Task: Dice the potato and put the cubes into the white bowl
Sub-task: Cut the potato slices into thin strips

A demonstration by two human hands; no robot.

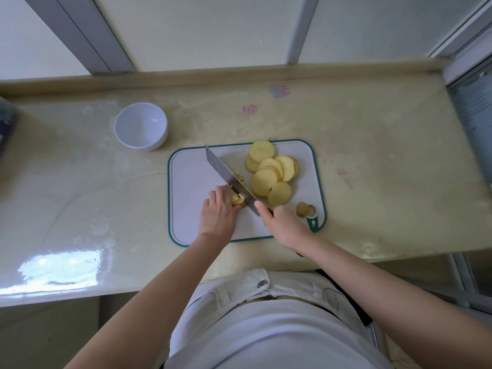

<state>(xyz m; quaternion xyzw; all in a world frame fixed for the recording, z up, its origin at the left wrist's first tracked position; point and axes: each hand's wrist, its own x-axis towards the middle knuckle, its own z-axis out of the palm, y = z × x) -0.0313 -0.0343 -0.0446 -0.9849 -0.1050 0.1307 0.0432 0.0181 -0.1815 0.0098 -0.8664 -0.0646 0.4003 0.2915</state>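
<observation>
A white cutting board (191,187) with a green rim lies on the counter. My right hand (283,223) grips the handle of a cleaver (226,173), whose blade slants across the board. My left hand (219,211) holds a small stack of potato pieces (237,199) against the blade's left side, fingers curled over them. Several round potato slices (271,173) lie overlapping on the board's right half. A potato end piece (302,209) sits near the board's lower right corner. The white bowl (141,126) stands empty on the counter, up and left of the board.
The beige counter (372,161) is glossy, with a raised back ledge and windows behind it. A dark object (5,123) sits at the far left edge. The counter's front edge runs just before my body.
</observation>
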